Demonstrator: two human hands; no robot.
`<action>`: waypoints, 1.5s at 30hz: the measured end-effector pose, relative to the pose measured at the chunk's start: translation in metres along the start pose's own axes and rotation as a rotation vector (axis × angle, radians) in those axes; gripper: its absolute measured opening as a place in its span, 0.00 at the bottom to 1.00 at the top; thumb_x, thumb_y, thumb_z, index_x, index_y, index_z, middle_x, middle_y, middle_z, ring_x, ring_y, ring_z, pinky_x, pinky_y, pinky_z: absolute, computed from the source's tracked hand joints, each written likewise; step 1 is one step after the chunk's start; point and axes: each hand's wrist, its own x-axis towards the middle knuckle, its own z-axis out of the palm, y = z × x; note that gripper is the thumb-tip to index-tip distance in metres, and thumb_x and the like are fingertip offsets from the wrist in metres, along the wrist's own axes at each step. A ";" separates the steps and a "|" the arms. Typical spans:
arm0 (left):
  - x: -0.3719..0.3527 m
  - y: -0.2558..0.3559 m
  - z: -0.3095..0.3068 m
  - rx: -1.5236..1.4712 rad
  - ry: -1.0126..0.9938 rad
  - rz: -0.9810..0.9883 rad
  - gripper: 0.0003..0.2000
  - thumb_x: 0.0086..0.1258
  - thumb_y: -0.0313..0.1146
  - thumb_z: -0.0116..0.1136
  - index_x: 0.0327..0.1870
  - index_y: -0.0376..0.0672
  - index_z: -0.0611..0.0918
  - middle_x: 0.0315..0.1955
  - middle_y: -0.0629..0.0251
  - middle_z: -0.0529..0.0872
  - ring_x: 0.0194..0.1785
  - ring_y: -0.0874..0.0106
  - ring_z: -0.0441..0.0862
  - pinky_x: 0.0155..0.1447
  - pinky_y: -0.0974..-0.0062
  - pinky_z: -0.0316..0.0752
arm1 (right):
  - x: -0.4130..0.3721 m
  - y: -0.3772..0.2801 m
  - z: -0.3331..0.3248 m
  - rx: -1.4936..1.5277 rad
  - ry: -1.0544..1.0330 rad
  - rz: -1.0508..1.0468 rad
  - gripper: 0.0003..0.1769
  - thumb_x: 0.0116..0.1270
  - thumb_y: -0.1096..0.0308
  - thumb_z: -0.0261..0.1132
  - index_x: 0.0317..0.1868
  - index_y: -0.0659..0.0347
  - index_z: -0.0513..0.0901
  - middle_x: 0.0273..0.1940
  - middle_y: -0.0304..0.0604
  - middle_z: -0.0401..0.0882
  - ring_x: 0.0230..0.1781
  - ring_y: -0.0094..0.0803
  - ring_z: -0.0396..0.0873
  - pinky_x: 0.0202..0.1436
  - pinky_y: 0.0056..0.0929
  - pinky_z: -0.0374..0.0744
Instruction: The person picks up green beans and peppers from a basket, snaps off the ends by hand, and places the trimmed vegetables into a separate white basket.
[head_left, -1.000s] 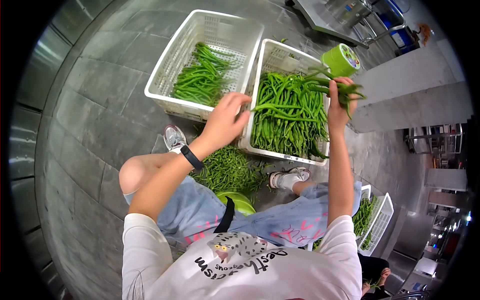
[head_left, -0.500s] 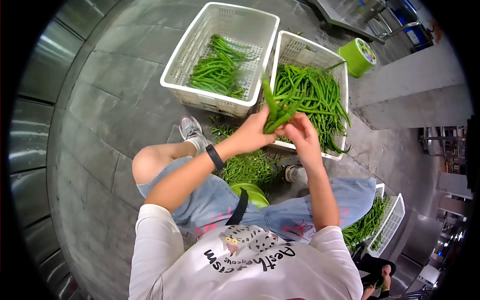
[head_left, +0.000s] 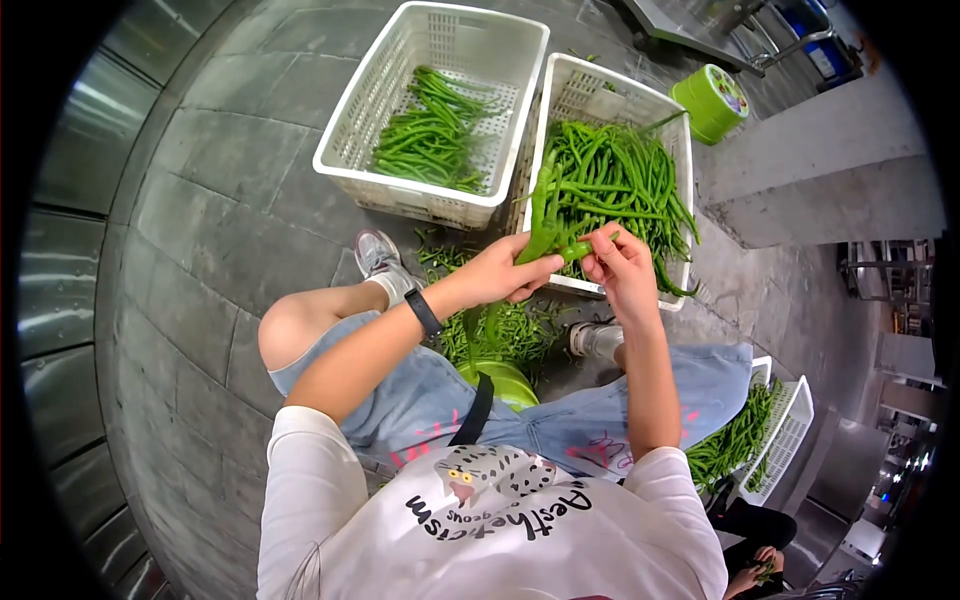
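2 bare hands nearly meet: the left hand [head_left: 503, 268] grips a bunch of long green peppers [head_left: 541, 225], while the right hand [head_left: 628, 275] pinches 1 at its end. Beyond them sits a loaded crate [head_left: 575, 85]. A loosened left grip could spill peppers onto the scraps [head_left: 510, 333] below; a hard tug could snap 1.

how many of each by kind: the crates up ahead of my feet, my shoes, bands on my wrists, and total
Crates ahead: left crate, right crate: 2
Shoes: left shoe, right shoe: 2
Bands: black wristband: 1
Total: 5
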 end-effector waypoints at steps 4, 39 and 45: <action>-0.006 -0.001 0.015 -0.124 0.042 0.026 0.11 0.71 0.40 0.55 0.41 0.41 0.74 0.25 0.72 0.77 0.19 0.83 0.69 0.23 0.83 0.63 | -0.011 0.006 0.015 -0.263 0.156 -0.171 0.05 0.64 0.71 0.64 0.34 0.65 0.80 0.26 0.36 0.78 0.25 0.19 0.73 0.29 0.15 0.69; -0.014 0.011 0.005 0.272 -0.130 -0.194 0.15 0.74 0.47 0.46 0.48 0.44 0.75 0.20 0.74 0.74 0.18 0.84 0.68 0.22 0.85 0.64 | -0.020 0.029 0.009 0.301 -0.143 0.086 0.06 0.71 0.68 0.56 0.36 0.61 0.73 0.21 0.35 0.69 0.15 0.17 0.62 0.16 0.15 0.56; -0.011 0.009 -0.001 0.196 -0.149 -0.198 0.15 0.74 0.46 0.48 0.49 0.44 0.75 0.20 0.74 0.74 0.19 0.85 0.67 0.23 0.85 0.64 | -0.021 0.044 0.006 0.574 -0.041 0.177 0.05 0.69 0.70 0.56 0.36 0.62 0.72 0.23 0.35 0.69 0.14 0.17 0.60 0.16 0.16 0.55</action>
